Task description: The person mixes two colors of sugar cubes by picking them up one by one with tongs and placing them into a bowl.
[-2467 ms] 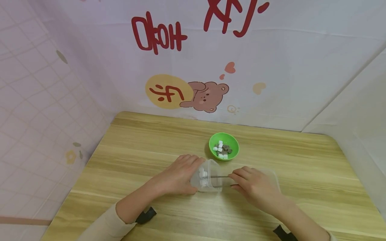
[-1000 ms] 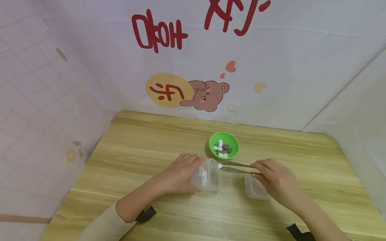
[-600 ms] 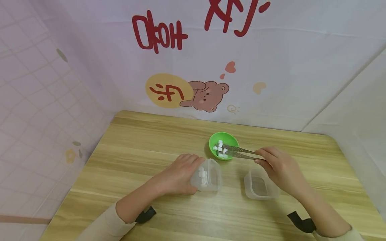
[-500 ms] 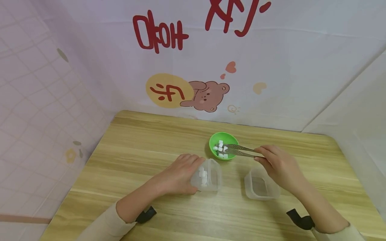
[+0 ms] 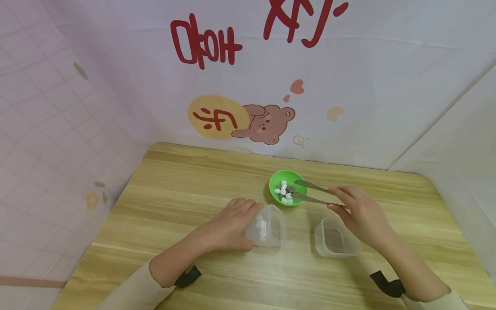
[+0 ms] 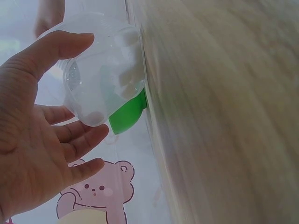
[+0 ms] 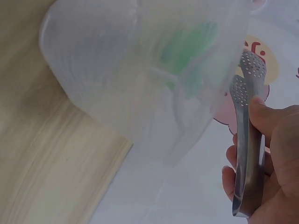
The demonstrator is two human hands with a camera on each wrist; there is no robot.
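My left hand (image 5: 232,226) grips a clear plastic container (image 5: 276,228) tipped on its side, its mouth facing right. Small white marshmallow-like pieces (image 5: 261,224) lie inside near its base. In the left wrist view the thumb is over the container (image 6: 100,70) and the fingers are below. My right hand (image 5: 360,217) holds metal tongs (image 5: 314,187), whose perforated tips (image 7: 252,64) show in the right wrist view. The tongs are spread at the right side of a green bowl (image 5: 288,175), with nothing between their tips. White pieces (image 5: 283,192) and grey-brown lumps (image 5: 290,189) lie in the bowl.
A second clear container (image 5: 324,244) stands upright on the wooden table (image 5: 193,181), just below the right hand. It looms large in the right wrist view. A printed cloth wall (image 5: 368,86) rises behind the table.
The tongs came out of the tipped container with a white piece, moved to the green bowl and spread. The piece now lies in the bowl. My left hand has stayed put.
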